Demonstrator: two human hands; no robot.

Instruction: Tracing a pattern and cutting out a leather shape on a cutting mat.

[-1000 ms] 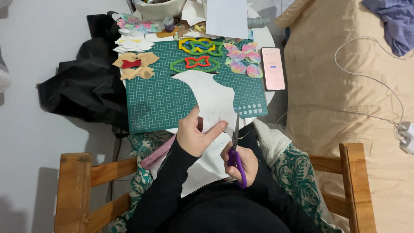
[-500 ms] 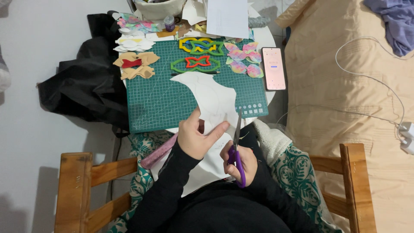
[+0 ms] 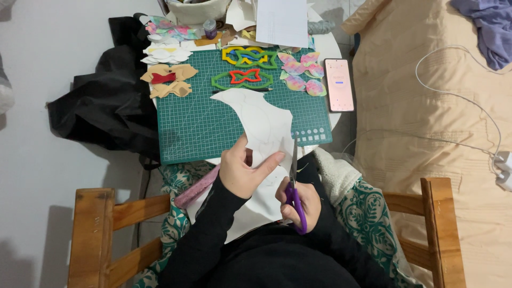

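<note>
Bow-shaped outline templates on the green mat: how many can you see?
3: a yellow template and a blue-green template overlapping at the mat's far edge, and a green template nearer, framing a red bow. Papers may hide others.

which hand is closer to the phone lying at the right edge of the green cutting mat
Right. The right hand, holding purple-handled scissors, sits below the pink-screened phone and slightly left; the left hand, holding white paper, is farther left.

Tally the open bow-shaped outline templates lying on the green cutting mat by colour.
Yellow template: 1
Blue template: 1
Green template: 1
Red template: 1
Total: 4, all at the far end of the cutting mat.
</note>
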